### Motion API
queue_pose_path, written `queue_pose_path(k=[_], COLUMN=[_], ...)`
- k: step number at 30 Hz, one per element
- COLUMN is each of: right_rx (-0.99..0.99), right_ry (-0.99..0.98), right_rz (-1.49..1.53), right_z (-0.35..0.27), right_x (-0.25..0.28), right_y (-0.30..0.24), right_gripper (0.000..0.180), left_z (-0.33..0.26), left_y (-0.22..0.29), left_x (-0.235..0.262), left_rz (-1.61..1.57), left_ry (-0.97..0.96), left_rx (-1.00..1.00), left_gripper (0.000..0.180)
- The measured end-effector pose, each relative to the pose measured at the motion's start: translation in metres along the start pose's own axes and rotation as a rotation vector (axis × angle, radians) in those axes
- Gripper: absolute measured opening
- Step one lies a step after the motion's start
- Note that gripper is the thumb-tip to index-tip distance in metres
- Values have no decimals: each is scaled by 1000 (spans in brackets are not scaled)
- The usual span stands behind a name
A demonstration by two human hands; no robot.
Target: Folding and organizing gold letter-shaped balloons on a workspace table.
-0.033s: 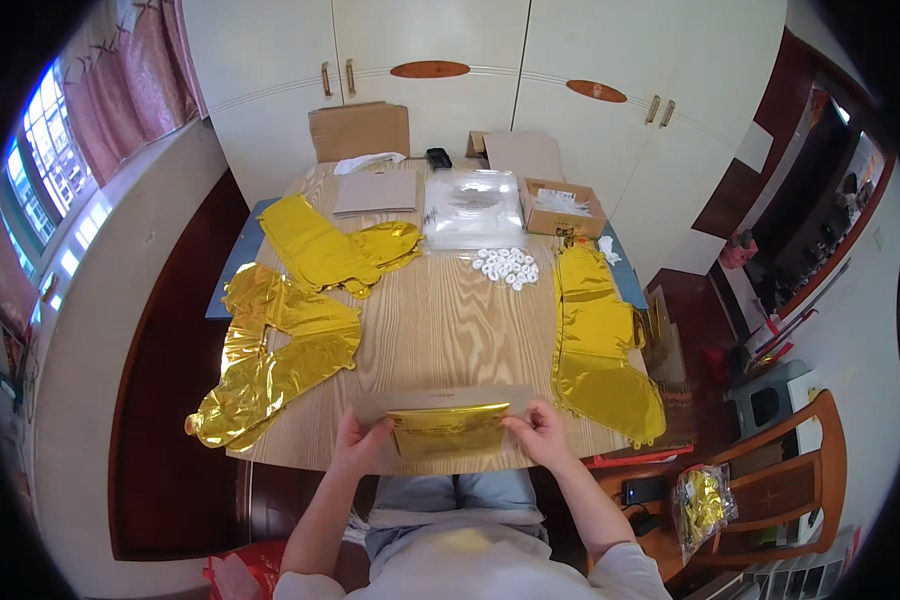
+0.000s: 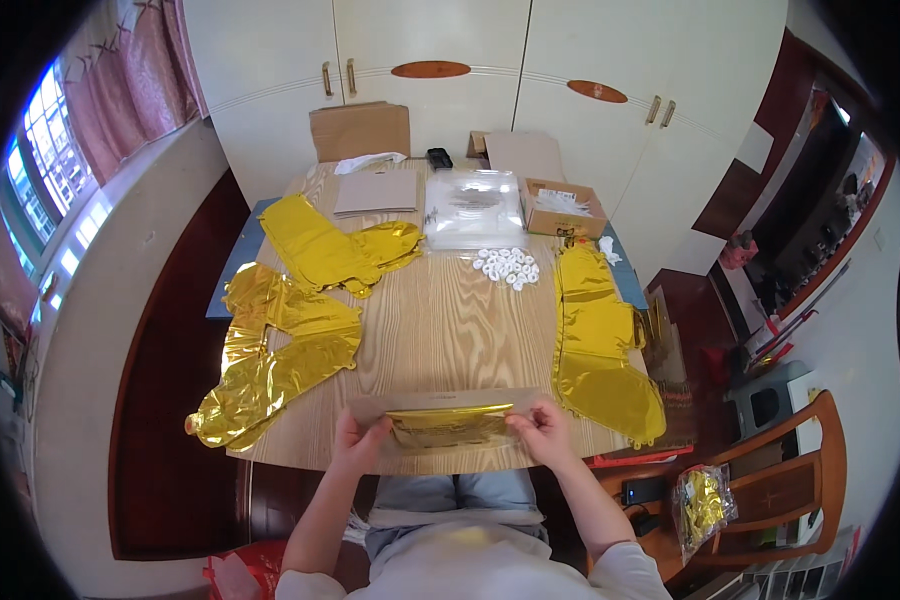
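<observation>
Holding a folded gold foil (image 2: pixel 450 426) against a clear sleeve (image 2: pixel 440 403) at the surface's (image 2: pixel 450 330) near edge; I judge this the bagging step. Left hand (image 2: pixel 358 440) and right hand (image 2: pixel 540 430) are both closed, pinching the ends. Next calls for sliding it squarely in.

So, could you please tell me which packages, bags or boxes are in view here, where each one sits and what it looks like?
Flat packet: held at the near table edge by left hand and right hand; clear sleeve, gold foil inside.
Stack of clear bags: far centre; glossy, square.
Open cardboard box: far right; brown, white contents.
Cardboard sheet: far left; flat, brown.
Small bag: on the chair at right; clear, gold inside.
</observation>
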State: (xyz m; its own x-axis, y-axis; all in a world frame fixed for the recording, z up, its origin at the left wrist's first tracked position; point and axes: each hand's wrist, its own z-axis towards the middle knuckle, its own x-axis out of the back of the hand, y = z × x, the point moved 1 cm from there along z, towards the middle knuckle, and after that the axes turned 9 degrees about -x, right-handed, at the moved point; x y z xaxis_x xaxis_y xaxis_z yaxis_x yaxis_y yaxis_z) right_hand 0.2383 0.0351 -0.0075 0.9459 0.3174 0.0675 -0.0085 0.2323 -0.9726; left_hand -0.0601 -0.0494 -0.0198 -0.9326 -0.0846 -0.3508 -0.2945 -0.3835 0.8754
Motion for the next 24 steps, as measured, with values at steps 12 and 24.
queue_pose_path(k=[12, 24], right_rx=[-180, -293], right_ry=[-99, -148], right_rz=[-84, -146], right_z=[20, 29], right_x=[-2, -2], right_y=[-5, -20], right_gripper=[29, 38], left_z=[29, 27], left_y=[10, 5], left_x=[-17, -17], left_rz=[133, 160], left_ry=[-134, 127], left_rx=[-121, -144], left_gripper=[49, 48])
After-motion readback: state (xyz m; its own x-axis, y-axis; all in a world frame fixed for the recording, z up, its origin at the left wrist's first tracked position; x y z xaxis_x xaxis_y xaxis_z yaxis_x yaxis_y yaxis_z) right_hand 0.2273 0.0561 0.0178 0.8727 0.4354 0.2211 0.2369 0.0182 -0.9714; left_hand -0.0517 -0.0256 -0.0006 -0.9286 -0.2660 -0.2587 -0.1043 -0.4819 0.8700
